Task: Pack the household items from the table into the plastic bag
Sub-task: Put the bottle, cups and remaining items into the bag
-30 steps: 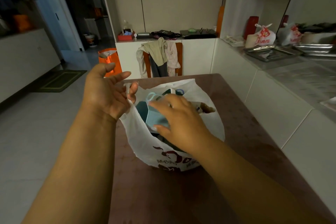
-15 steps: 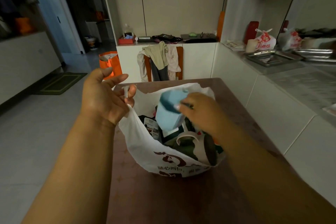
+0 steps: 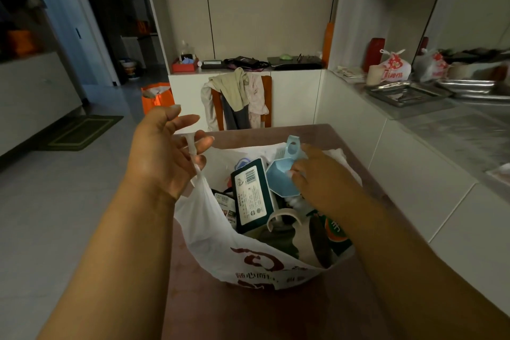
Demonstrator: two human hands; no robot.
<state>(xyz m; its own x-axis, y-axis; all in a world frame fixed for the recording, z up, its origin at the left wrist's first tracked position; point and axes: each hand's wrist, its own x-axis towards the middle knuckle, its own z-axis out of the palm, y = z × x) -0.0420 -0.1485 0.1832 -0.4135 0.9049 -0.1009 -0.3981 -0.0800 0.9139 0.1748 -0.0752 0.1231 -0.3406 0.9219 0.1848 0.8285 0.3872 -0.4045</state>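
A white plastic bag (image 3: 218, 243) with red print stands open on the brown table (image 3: 248, 312). My left hand (image 3: 165, 152) holds up its left handle between thumb and fingers. My right hand (image 3: 320, 174) grips a light blue plastic cup (image 3: 281, 176) with a handle, over the bag's far side. Inside the bag I see a dark green box (image 3: 251, 196) with a white label, a cream mug (image 3: 284, 226) and a green packet (image 3: 335, 229).
A white cabinet (image 3: 414, 174) with a steel counter and metal trays (image 3: 408, 94) runs along the table's right side. A chair (image 3: 237, 102) draped with clothes stands beyond the far edge. An orange bag (image 3: 157, 96) sits on the floor to the left.
My right hand has lifted the blue cup from low in the bag's front, turned it and carried it to the far right side. The left hand stays on the handle.
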